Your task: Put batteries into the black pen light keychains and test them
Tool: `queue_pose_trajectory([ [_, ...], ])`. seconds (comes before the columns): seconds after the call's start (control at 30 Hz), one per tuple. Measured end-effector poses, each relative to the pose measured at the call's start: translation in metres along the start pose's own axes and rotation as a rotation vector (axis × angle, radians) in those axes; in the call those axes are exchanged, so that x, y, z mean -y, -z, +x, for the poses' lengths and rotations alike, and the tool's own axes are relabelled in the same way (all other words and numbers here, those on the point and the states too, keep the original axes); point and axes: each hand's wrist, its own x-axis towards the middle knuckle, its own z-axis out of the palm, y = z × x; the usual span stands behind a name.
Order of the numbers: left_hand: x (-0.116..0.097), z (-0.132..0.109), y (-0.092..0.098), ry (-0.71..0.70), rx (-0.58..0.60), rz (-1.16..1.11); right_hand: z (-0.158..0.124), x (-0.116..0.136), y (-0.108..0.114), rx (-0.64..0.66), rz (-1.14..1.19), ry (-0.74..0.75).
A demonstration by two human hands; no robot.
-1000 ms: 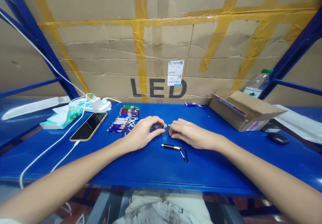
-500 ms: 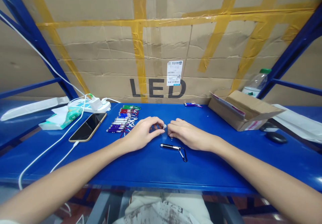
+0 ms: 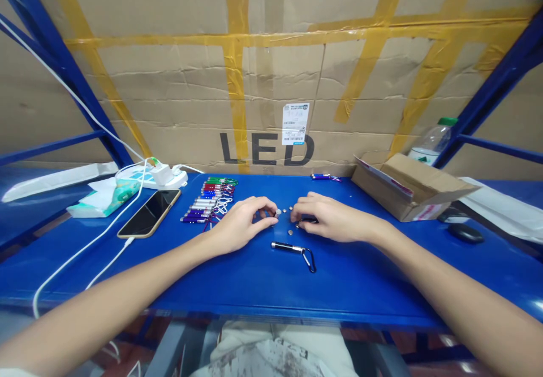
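Observation:
My left hand [image 3: 244, 224] is closed in a pinch, and small silver button cells [image 3: 278, 212] show at its fingertips. Just to the right, my right hand [image 3: 328, 219] is low over the table with its fingers curled together; what they grip is mostly hidden, though something dark shows beneath them. Between the hands lie several loose silver discs, one button cell [image 3: 290, 232] nearest me. Closer to me rests a black pen-shaped flashlight [image 3: 287, 247] with a black carabiner [image 3: 313, 261] on its right end.
A row of coloured small flashlights [image 3: 203, 202] lies left of my left hand. Beyond are a phone [image 3: 149, 213], a tissue pack [image 3: 104, 199] and a power strip [image 3: 156, 176]. A purple flashlight [image 3: 321, 177] lies at the back; an opened carton [image 3: 407, 187] and black mouse [image 3: 465, 233] are right.
My right hand has shifted right, away from my left hand, uncovering several loose button cells on the table. The left hand stays in place with its pinch.

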Motion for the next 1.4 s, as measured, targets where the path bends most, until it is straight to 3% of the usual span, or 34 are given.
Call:
queue_pose_trajectory([
  [0.27, 0.001, 0.000, -0.001, 0.004, 0.010, -0.007, 0.001, 0.000, -0.003, 0.027, -0.022, 0.016],
  [0.9, -0.001, 0.002, 0.000, 0.005, 0.008, -0.001, 0.009, 0.004, -0.026, -0.049, -0.086, -0.002],
  [1.1, -0.001, 0.001, 0.000, 0.013, 0.015, 0.002, 0.006, 0.007, -0.016, -0.085, 0.009, -0.047],
  [1.4, 0.001, 0.000, -0.001, 0.010, 0.018, -0.009, 0.005, 0.010, -0.011, 0.005, 0.170, -0.030],
])
